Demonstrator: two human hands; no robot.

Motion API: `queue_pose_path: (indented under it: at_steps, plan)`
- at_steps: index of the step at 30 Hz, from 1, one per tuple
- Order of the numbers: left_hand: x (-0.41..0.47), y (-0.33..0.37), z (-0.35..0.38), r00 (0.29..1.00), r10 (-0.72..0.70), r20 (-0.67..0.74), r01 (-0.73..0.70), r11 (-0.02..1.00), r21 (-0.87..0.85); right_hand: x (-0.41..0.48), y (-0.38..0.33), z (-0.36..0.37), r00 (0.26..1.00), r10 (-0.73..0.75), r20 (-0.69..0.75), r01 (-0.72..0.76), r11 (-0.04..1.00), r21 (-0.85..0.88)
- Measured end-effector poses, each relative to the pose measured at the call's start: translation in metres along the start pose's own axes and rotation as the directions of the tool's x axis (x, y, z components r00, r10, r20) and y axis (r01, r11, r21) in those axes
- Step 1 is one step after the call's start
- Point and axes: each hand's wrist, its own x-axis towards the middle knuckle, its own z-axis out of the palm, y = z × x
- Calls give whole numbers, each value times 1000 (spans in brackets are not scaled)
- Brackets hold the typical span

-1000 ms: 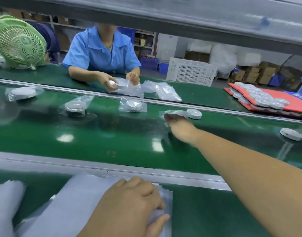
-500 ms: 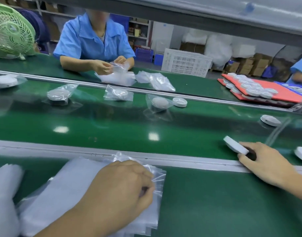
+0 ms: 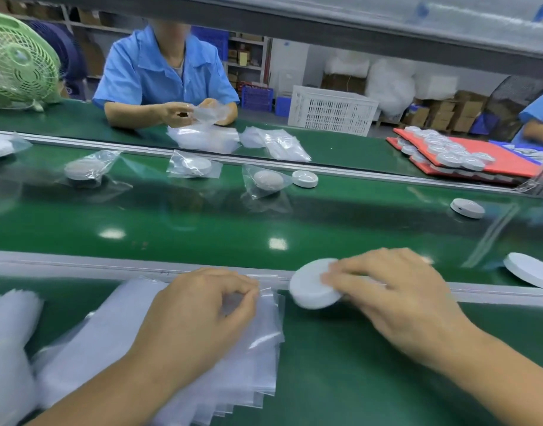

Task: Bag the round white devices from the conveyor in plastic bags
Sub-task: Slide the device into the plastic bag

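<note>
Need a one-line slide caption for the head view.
Right hand holds a round white device beside the stack of plastic bags; left hand pinches the top bag at its edge.

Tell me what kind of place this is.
Likely a factory packing line: a green conveyor belt carrying bagged devices, a blue-shirted worker bagging opposite, cartons stacked behind.

Conveyor belt (image 3: 202, 229): glossy green, reflective. Bag stack (image 3: 233, 348) at 6 o'clock: thin clear plastic, shiny. Round device (image 3: 310, 290): smooth matt white plastic. Rail (image 3: 79, 265): dull grey metal.
</note>
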Motion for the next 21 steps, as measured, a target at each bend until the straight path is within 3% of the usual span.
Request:
queue_pose_path:
  at_steps: [3, 5, 7, 8, 10, 12, 14, 18, 21]
  plan:
    - [0, 3, -1, 999, -18, 51, 27, 986, -166, 4, -36, 2, 997, -62, -48, 66, 994, 83]
    - [-1, 11, -3, 967, 56, 248, 57, 903, -425, 10, -55, 2, 991, 62, -115, -28, 960, 279]
    - [-5, 20, -5, 912, 135, 388, 99, 844, -527, 18, -71, -1, 947, 284, -152, -168, 838, 519]
    - [-7, 22, -3, 921, 137, 365, 82, 848, -524, 21, -77, -3, 910, 386, -149, -225, 764, 605]
    - [-10, 28, 2, 986, 58, 154, 32, 853, -521, 24, -85, -6, 851, 519, -82, -314, 628, 712]
    - [-9, 34, 3, 997, -9, -79, -37, 829, -558, 31, -89, -9, 839, 534, 104, -365, 410, 836]
    - [-5, 35, 5, 980, -44, -195, -83, 801, -593, 44, -86, -11, 851, 458, 259, -397, 237, 886]
    - [-1, 30, 3, 964, -74, -254, -81, 832, -549, 85, -51, 3, 828, 523, 202, -467, 444, 764]
    - [3, 22, -2, 948, -158, -278, 17, 893, -450, 123, -4, 28, 725, 660, 198, -586, 439, 681]
